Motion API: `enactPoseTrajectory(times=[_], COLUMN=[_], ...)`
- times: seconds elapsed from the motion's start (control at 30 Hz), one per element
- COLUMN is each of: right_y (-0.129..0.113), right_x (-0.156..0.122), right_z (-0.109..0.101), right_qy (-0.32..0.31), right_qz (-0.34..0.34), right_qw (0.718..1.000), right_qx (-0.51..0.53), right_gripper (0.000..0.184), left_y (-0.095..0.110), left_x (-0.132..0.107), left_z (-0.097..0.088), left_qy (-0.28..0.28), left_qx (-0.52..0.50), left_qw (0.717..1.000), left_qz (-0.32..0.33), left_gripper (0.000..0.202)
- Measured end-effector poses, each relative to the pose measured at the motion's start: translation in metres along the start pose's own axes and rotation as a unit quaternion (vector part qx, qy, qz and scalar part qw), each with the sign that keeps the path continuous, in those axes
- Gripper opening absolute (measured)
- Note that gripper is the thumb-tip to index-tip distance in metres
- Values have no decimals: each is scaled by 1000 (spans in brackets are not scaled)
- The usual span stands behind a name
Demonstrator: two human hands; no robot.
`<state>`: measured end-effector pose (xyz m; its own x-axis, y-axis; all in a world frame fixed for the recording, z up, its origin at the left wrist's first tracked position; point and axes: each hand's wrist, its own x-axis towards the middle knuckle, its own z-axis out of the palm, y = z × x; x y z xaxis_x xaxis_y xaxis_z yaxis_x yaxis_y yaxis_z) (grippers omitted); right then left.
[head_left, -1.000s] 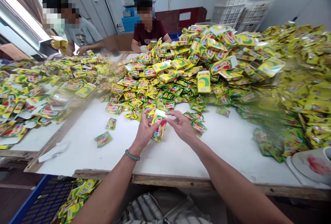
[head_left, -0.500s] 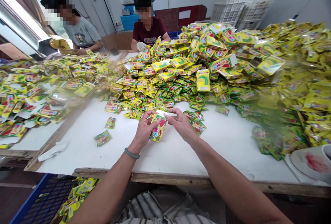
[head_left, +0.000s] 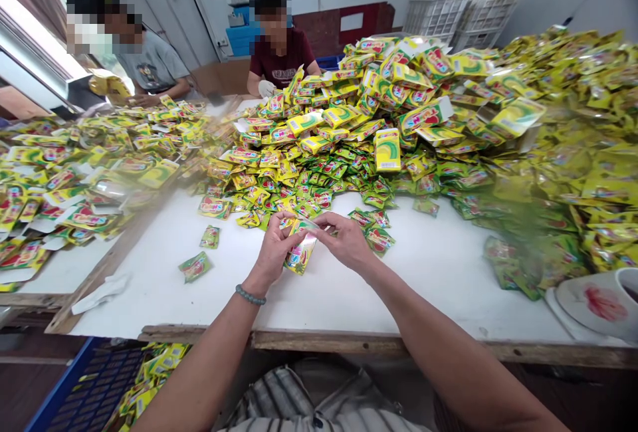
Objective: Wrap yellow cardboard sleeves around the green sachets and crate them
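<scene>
Both of my hands pinch one yellow, green and red sachet pack (head_left: 299,256) above the white table (head_left: 438,272). My left hand (head_left: 273,251), with a bead bracelet at the wrist, grips its left side. My right hand (head_left: 345,240) pinches its top edge from the right. Just behind my hands begins a big heap of the same yellow packets (head_left: 389,126). Small green sachets (head_left: 379,238) lie right beside my right hand.
Two loose sachets (head_left: 195,266) lie to the left on the table. A second heap of packets (head_left: 80,173) covers the left table. Two people sit at the far side. A blue crate (head_left: 90,385) with packets sits below left. A white cup (head_left: 603,302) stands at right.
The white flap that stuck out at the top of the pack is no longer seen; my right fingers have closed over the top edge. Both hands stay in place.
</scene>
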<state>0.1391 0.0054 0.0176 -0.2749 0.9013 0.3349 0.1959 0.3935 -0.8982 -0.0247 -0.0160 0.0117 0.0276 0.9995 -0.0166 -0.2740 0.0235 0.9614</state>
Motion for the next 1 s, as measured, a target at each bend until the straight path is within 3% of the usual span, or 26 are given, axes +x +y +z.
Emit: enactPoseTrajectory(times=[0.13,0.27,0.43,0.6,0.73,0.9,1.0], right_y=[-5,-5,-1,8,8,8,12], right_x=[-1,0,-1,-1,1,1,1], right_z=[4,2,-3,4,3,-4,-3], right_qy=[-2,-27,-34,-57,-32,-44,-35], right_qz=[9,22,47,119,125,155,153], right_qw=[999,999,998,989,990,979,983], right_qx=[-38,-12,38,60,48,127,90], right_gripper=[30,26,37,28,20,25,25], left_y=[0,0,-3,-7,-8,-8,-10], left_x=[1,0,0,2,2,3,3], left_z=[-1,-1,-4,-7,-7,-6,-8], left_qy=[10,-3,-3,4,-7,-38,-51], left_qx=[13,26,38,62,70,89,113], left_qw=[1000,999,998,997,997,995,992], left_qz=[-3,-33,-50,-53,-45,-38,-23], left_gripper=[69,71,72,69,67,64,60])
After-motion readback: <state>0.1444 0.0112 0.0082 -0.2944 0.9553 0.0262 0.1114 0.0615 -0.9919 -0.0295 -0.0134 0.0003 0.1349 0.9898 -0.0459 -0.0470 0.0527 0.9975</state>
